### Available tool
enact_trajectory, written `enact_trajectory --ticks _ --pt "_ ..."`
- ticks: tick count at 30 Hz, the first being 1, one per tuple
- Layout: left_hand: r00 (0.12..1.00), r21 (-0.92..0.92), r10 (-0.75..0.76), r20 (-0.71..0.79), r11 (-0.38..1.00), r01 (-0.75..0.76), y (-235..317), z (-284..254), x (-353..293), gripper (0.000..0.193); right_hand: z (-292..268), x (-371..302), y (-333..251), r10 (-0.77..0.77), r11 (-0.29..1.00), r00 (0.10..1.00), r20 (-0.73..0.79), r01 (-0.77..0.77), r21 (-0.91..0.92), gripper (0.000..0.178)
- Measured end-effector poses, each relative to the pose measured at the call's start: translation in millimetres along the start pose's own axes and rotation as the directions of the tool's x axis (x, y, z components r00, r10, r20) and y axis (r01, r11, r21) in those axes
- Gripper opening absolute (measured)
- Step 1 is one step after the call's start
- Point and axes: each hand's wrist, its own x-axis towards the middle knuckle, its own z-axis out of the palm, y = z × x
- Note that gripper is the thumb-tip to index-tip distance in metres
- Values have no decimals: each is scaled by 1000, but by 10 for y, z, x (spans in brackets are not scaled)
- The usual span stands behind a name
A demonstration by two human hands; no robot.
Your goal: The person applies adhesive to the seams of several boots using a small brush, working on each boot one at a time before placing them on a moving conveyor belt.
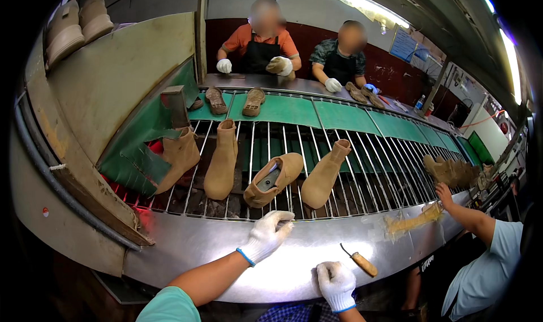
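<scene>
Teal sleeve (169, 306) at lower left, with a bare forearm (209, 275) leading up to the left hand (267, 235), gloved in white, near the far edge of the shiny metal counter (192, 251). Fingers (280, 215) half curled, apart from the thumb, with nothing seen in hold. Right hand (336, 285), gloved alike, at the counter's near edge; fingers bent inward, cannot tell whether around anything. Just right of it, on the counter: a hooked tool (363, 263) with a wooden handle. Beyond the counter's far edge, on a rack of metal rods (390, 175): four tan boots (222, 166) in a row, with the third boot (291, 166), nearest the left hand, tipped, opening toward the counter. Across the rack: two people (266, 53) wearing dark aprons and gloves. At far right: another person (492, 265) in pale blue, reaching toward tan footwear (449, 172).
</scene>
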Motion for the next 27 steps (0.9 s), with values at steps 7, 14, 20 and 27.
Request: enact_trajectory --ticks 7,14,20,27 --pt "1000 -2 -9 10 1000 9 -21 -14 -19 38 18 -15 11 -25 999 1000 2 25 -23 19" --pt "998 -12 -37 49 999 37 35 -12 10 39 38 -85 96 -129 978 991 15 130 -164 19" --pt "1000 6 1 1 1000 -1 -18 -41 26 36 99 202 -78 25 1000 974 224 -21 -19 26" --pt "1000 -21 3 12 1000 -2 -74 -64 26 37 220 1264 -12 -277 903 941 -194 324 282 50"
